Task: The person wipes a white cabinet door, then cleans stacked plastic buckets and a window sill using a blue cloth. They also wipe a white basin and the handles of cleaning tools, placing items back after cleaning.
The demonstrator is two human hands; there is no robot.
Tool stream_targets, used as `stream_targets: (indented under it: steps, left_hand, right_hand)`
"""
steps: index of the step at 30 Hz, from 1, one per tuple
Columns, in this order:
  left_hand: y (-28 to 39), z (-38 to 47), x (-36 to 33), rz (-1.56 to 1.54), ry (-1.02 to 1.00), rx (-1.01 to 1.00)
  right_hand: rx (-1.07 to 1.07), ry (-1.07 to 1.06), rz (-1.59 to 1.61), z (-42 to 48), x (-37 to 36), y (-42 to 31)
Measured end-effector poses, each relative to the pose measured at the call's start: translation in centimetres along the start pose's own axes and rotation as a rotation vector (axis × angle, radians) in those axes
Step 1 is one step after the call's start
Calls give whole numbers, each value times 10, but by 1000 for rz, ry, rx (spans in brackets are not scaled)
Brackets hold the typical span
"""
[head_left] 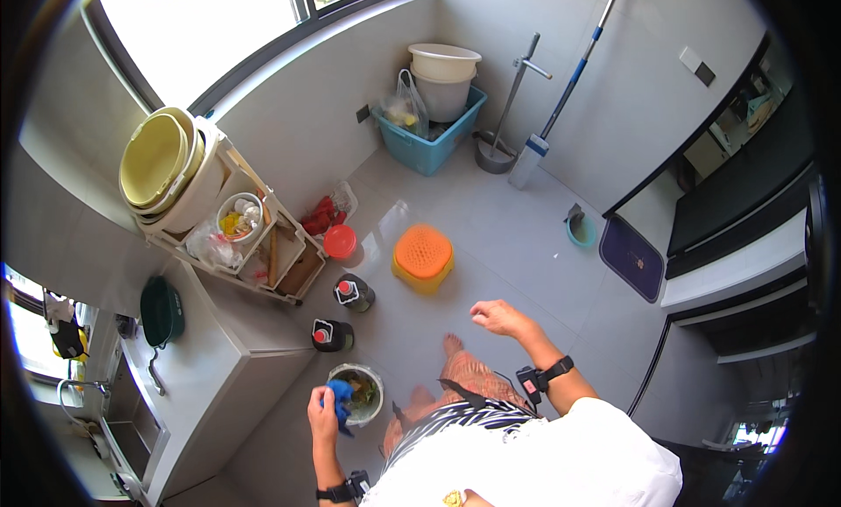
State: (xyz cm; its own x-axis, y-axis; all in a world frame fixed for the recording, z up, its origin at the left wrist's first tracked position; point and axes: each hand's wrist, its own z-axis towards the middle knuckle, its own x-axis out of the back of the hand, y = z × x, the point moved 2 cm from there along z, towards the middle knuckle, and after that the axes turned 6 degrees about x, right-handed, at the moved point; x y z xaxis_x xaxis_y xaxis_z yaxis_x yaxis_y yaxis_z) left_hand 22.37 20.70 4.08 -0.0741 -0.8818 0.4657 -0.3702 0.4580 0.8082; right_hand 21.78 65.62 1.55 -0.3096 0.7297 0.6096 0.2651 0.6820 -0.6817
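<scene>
In the head view, my left hand grips a crumpled blue cloth. The cloth hangs partly over a white bin, which is lined with a bag and holds green and brown scraps. My right hand is raised over the floor in front of my body. Its fingers are loosely curled together, and nothing shows in them. Beyond it stands an orange-topped plastic stool with a yellow base. Two dark jugs with red caps, a nearer jug and a farther jug, stand past the bin.
At left are a counter with a dark green basin and a rack bearing stacked tubs. A blue crate, dustpan and flat mop line the far wall. A dark mat lies right, beside a teal bowl.
</scene>
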Motion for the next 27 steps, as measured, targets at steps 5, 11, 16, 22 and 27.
stream_targets:
  steps: [5,11,16,22,27]
  left_hand:
    - [58,21,-51,-459,-256,90]
    - [149,52,-142,-641,-442,167]
    - [234,69,-236,-688,-531,157]
    - [326,82,-330,-659,-679,119]
    - [377,93,-390,-689,-814,173]
  right_hand:
    - [-93,86,22,-25,56,40]
    - [-162,227,63,-25,154,96]
    - [-99,231,87,-3,225,132]
    - [152,106,88,39,288,115]
    - [462,59,230,68,301,68]
